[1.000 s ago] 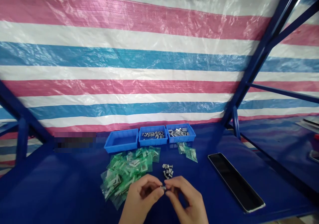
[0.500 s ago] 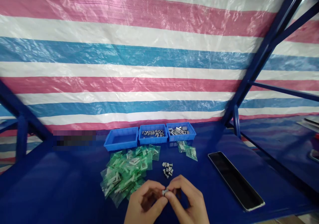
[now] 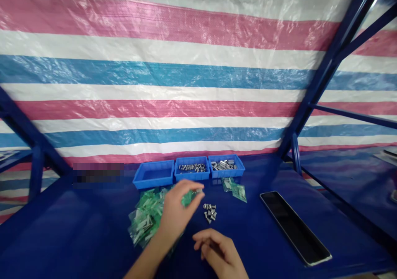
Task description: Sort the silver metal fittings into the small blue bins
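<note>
Striped sheeting (image 3: 186,84) in pink, white and blue is hung behind a blue table (image 3: 77,237), at the back of which three blue bins are set in a row; small metal parts are seen in the middle bin (image 3: 191,169) and the right bin (image 3: 226,166), but none can be made out in the left bin (image 3: 153,174). A long black slab (image 3: 294,227) is laid well to the right. Half a second ago both hands were joined low in the view, with a small metal piece pinched between their fingertips; now they are parted. The left hand (image 3: 178,206) has been carried forward over the pile of green bags (image 3: 145,221), its thumb and fingertips drawn together in a pinch near the far edge of the pile, just left of the loose cluster of metal parts (image 3: 210,212). What is pinched is too small to be told. The right hand (image 3: 217,250) is left behind near the table's front, fingers loosely curled; whether anything is kept in it cannot be told. The small metal piece is no longer seen between the hands, so the two-handed fitting is judged finished for that piece.
</note>
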### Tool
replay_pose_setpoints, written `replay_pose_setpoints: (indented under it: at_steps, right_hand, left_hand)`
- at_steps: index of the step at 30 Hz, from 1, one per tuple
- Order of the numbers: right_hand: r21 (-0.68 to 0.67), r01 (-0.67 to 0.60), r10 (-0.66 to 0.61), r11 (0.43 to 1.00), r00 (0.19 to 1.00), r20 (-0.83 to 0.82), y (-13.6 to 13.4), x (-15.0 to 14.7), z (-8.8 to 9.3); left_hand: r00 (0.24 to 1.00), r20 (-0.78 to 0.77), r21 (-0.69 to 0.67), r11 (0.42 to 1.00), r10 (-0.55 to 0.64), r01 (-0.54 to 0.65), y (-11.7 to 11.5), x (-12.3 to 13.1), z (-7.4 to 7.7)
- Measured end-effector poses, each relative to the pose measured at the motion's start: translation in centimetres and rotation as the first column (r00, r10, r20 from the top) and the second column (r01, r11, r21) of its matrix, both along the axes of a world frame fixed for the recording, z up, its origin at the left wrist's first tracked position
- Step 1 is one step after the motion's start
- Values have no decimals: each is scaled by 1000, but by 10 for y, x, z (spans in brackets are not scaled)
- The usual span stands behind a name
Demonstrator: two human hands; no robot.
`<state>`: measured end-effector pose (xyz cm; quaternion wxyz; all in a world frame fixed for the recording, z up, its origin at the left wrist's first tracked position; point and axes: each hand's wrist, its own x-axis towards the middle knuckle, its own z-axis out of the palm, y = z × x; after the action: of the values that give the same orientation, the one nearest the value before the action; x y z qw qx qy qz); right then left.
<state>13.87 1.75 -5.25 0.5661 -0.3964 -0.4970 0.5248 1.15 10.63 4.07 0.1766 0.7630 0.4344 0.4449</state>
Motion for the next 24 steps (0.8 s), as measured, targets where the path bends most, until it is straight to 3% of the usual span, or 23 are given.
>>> replay_pose_setpoints:
  at_steps: [3, 5, 7, 10, 14, 24]
  right_hand:
    - [23, 93, -95, 995, 989, 114, -2, -1, -2]
    - [60, 137, -147, 989, 970, 193, -3, -1, -4]
    - [108, 163, -187, 981, 944, 271, -3, 2, -7]
    - [191, 164, -226, 968, 899, 376, -1, 7, -9]
    - [309, 170, -303, 936, 838, 455, 2, 15, -8]
    - [340, 197, -354, 920, 790, 501, -1, 17, -13]
  left_hand:
    - [992, -103, 43, 997, 74, -70, 45, -2, 13]
    - [986, -128, 49, 994, 105, -100, 54, -4, 11]
    - [982, -167, 39, 995, 93, -87, 45, -5, 2]
    - [959, -284, -45, 999, -10, -3, 10, -2, -17]
    - [872, -475, -193, 981, -115, 24, -25, 5, -34]
    - [756, -652, -195, 976, -55, -97, -28, 19, -47]
